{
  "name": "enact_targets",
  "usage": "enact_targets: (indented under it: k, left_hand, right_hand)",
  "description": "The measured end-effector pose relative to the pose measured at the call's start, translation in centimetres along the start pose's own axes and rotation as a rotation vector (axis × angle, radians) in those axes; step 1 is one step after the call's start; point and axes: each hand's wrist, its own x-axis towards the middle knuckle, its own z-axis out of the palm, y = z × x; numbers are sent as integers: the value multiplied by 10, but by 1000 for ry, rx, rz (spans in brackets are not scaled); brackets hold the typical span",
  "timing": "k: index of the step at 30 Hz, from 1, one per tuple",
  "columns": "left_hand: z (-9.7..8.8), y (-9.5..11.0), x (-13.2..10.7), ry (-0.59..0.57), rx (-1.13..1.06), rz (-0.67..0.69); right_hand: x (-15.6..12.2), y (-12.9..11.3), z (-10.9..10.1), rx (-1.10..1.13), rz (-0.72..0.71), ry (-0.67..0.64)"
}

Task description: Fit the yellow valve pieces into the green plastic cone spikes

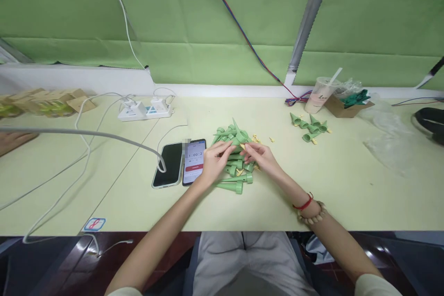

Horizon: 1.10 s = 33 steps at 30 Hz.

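My left hand is closed on a green plastic cone, whose narrow tip points up and away from me. Close beside it, my right hand pinches a small yellow piece at the cone's wide end. Under and around both hands lies a pile of similar green cones with cylindrical ends. Small yellow pieces are scattered at the pile's right edge. Farther right sits a group of green cones with yellow pieces at their open ends.
Two phones, one dark and one with a lit timer, lie left of the pile. White cables cross the left side near a power strip. A drink cup, a cardboard box and plastic bags are at right. Another person's hand shows far left.
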Motion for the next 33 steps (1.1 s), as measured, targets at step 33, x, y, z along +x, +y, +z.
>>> enact_targets:
  k: [33]
  left_hand:
    - [0, 3, -5, -102, -36, -6]
  right_hand:
    - [-1, 5, -6, -395, -321, 134]
